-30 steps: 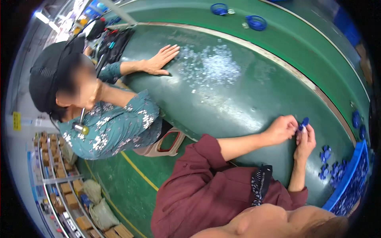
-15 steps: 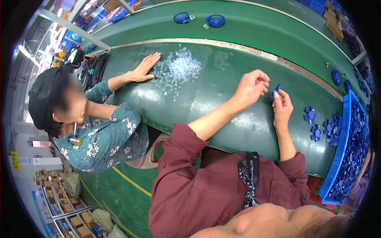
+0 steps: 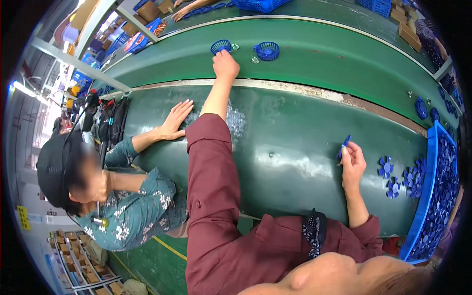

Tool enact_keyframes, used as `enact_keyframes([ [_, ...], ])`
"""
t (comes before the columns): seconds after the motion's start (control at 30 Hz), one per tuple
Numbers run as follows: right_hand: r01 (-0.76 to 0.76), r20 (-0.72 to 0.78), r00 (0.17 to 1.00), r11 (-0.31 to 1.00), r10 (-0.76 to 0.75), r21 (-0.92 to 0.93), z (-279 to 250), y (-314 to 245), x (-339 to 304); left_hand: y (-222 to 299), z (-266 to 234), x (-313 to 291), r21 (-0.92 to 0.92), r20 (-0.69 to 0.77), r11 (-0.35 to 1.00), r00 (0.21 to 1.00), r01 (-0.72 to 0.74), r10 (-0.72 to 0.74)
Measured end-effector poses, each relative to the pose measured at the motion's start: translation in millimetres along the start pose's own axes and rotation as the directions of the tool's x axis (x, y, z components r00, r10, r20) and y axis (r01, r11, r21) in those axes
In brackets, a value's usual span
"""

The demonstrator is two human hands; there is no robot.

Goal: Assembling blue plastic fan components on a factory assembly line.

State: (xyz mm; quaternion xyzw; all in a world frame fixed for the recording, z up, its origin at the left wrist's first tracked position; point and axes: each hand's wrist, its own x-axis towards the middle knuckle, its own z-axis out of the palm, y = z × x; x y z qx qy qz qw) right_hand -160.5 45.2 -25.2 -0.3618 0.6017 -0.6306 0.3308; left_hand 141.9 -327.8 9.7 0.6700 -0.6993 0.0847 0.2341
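Note:
My left hand (image 3: 225, 65) is stretched far forward, its fingers closed at the near rim of a blue ribbed fan guard (image 3: 220, 45) on the green belt. The fingertips are partly hidden there. My right hand (image 3: 353, 163) stays over the table at the right, pinching a blue fan blade (image 3: 345, 146) upright between thumb and fingers. A second round fan guard (image 3: 267, 51) lies to the right of the first. Small clear-green pieces (image 3: 254, 59) rest beside both guards. Loose blue fan blades (image 3: 386, 167) lie to the right of my right hand.
A long blue tray (image 3: 418, 236) full of blue parts stands at the table's right end. At left sits a co-worker in a flowered top (image 3: 135, 206), one hand (image 3: 175, 123) flat by a pile of clear small pieces (image 3: 237, 123). More guards (image 3: 421, 107) lie farther right.
My left hand has left the fan blade's side and reached forward and left to the fan guard. My right hand still holds the blade. The view has shifted, showing more of the far side.

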Motion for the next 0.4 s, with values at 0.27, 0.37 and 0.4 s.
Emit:
enact_keyframes([
  [0.27, -0.02, -0.01, 1.0, 0.999, 0.02, -0.04, -1.6, -1.5, -2.8, -22.1, 37.6, 40.8, 0.214, 0.084, 0.956, 0.979, -0.199, 0.185],
  [0.37, -0.027, -0.004, 1.0, 0.998, 0.027, -0.065, -2.8, 1.2, -1.1, -10.8, 34.8, 41.2, 0.249, 0.188, 0.941, 0.965, -0.229, 0.185],
  [0.4, -0.017, -0.001, 1.0, 0.997, 0.017, -0.077, -2.4, 2.5, 0.4, -7.1, 32.3, 42.7, 0.229, 0.211, 0.948, 0.962, -0.219, 0.171],
])
